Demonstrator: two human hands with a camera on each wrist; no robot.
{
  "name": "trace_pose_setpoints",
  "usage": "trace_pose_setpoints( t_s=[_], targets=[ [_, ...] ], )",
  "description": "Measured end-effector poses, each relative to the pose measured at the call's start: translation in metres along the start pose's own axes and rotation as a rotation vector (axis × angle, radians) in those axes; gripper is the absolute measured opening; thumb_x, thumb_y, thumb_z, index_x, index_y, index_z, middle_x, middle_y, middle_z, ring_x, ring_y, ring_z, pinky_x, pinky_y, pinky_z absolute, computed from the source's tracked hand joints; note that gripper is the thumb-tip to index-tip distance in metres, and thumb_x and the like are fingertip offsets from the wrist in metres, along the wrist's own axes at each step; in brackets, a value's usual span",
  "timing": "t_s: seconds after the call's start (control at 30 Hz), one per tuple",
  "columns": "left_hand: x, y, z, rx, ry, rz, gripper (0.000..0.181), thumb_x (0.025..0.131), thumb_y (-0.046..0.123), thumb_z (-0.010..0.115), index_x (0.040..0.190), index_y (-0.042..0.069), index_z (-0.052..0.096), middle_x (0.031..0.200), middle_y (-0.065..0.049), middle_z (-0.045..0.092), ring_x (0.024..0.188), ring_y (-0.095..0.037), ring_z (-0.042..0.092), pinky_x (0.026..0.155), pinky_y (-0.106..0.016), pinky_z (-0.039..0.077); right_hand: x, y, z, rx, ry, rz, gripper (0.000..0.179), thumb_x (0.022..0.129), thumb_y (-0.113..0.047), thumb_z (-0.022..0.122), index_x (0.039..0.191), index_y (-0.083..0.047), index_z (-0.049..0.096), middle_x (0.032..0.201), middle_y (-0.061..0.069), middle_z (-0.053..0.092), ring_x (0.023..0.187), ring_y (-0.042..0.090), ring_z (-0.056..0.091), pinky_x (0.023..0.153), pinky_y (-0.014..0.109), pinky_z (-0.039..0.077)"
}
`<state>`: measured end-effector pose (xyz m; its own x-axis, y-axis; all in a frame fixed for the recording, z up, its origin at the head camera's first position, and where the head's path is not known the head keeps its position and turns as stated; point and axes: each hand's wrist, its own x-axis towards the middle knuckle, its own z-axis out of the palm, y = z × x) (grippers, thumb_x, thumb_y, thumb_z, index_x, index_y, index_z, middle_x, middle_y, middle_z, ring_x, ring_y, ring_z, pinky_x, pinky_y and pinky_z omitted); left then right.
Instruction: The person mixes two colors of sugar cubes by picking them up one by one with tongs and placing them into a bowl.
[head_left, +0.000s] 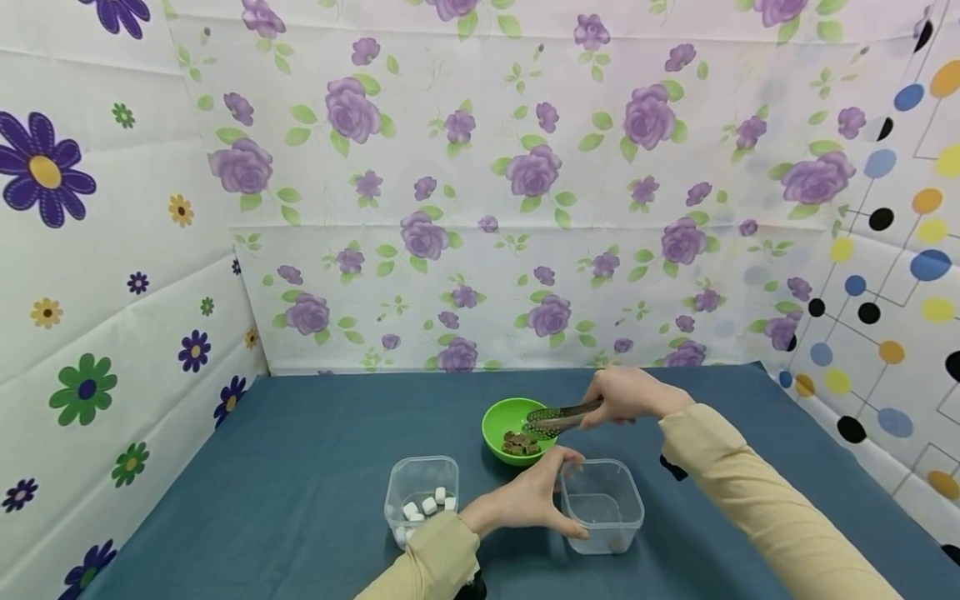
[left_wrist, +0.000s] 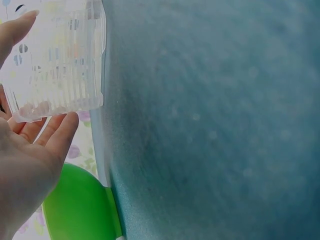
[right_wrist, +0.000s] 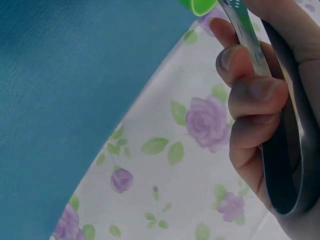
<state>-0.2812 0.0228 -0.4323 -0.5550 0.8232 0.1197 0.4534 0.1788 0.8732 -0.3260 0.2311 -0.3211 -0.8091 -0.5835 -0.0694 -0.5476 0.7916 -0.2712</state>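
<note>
My right hand [head_left: 626, 396] grips metal tongs [head_left: 562, 410], their U-shaped bend lying in the palm in the right wrist view. The perforated tips of the tongs reach apart into a green bowl [head_left: 495, 423], above several brown chunks [head_left: 521, 444] lying in it. Nothing shows between the tips. With thumb at the front and fingers at the back, my left hand [head_left: 528, 496] holds the left side of a clear plastic container [head_left: 618, 525]. That container stands on the table and no food shows in it. The left wrist view shows fingers [left_wrist: 62, 135] against its wall.
To the left stands another clear container [head_left: 423, 467] with several white cubes [head_left: 429, 505], partly behind my left sleeve [head_left: 431, 554]. A blue-green cloth [head_left: 315, 467] covers the table. Flower-printed sheeting [head_left: 480, 275] rises behind it, with patterned sheets at both sides.
</note>
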Motion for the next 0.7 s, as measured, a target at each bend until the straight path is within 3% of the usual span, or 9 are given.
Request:
trace_pose_setpoints(
  t_s=[0.13, 0.47, 0.7],
  targets=[
    [0.000, 0.000, 0.000, -0.001, 0.001, 0.003, 0.071, 0.078, 0.017, 0.073, 0.132, 0.012, 0.027, 0.130, -0.002, 0.032, 0.118, -0.018, 0.037, 0.088, -0.024, 0.039, -0.004, -0.001, -0.003, -0.020, 0.009, 0.020, 0.017, 0.078, -0.035, 0.071, 0.087, -0.021, 0.072, 0.044, -0.006, 0.050, 0.037, 0.014, 0.047, 0.037, 0.027, 0.041],
    [0.000, -0.001, 0.000, 0.007, 0.005, 0.011, 0.071, 0.078, 0.017, 0.073, 0.132, 0.014, 0.027, 0.129, 0.000, 0.031, 0.118, -0.017, 0.037, 0.089, -0.024, 0.039, -0.021, -0.006, -0.021, -0.061, 0.014, -0.039, 0.013, 0.079, -0.036, 0.069, 0.082, -0.024, 0.072, 0.044, -0.009, 0.048, 0.036, 0.010, 0.044, 0.036, 0.024, 0.038],
    [0.001, -0.001, 0.000, 0.022, 0.004, 0.021, 0.071, 0.078, 0.017, 0.073, 0.132, 0.012, 0.027, 0.127, -0.001, 0.033, 0.114, -0.021, 0.039, 0.088, -0.025, 0.040, -0.043, -0.013, -0.037, -0.051, 0.012, -0.033, 0.041, 0.077, -0.039, 0.070, 0.103, -0.006, 0.070, 0.046, -0.012, 0.049, 0.038, 0.010, 0.048, 0.044, 0.024, 0.044]
  ],
)
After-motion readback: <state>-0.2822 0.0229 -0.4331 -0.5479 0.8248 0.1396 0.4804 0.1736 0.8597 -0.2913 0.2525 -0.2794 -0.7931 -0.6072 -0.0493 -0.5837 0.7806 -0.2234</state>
